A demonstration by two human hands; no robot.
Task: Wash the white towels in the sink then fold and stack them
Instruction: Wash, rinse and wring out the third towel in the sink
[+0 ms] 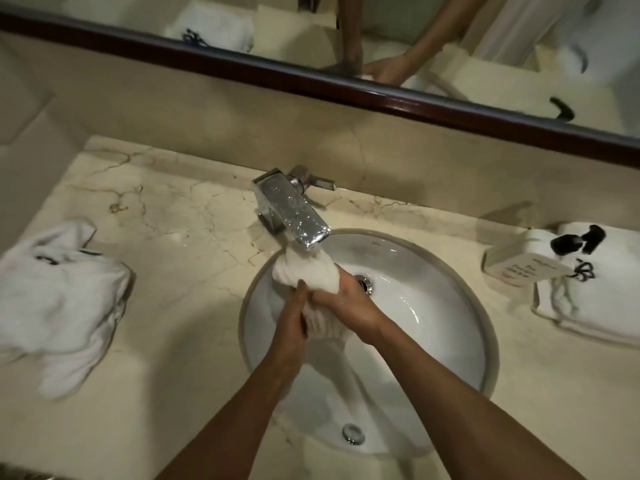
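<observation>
Forearms reach in from the bottom edge and meet over the round white sink (450, 358), whose overflow hole (353, 434) sits in the near wall. Left hand (292, 315) has its fingers curled around the lower part of a bunched white towel (304, 271), and the right hand (346, 301) grips the same towel from the other side, fingers wrapped over the cloth so the two hands press against each other. Both grips look tight, though the fingertips are buried in the folds and cannot be made out singly. The wet towel is held above the basin, left of the metal drain (366, 284), with its upper bulge touching the mouth of the chrome faucet (294, 209); whether water is running there is hard to tell, since the cloth covers the outlet. On the marble counter (173, 216) well to the left of the sink lies a loose, crumpled heap of white towels (59, 299) with dark markings. Well to the right, a folded white towel (595, 306) lies flat, with a small cream box (519, 261) bearing print and a black object (575, 242) resting on it. Behind the faucet its lever handle (318, 181) points right, and farther back a dark wooden frame (311, 81) borders the mirror (415, 36).
</observation>
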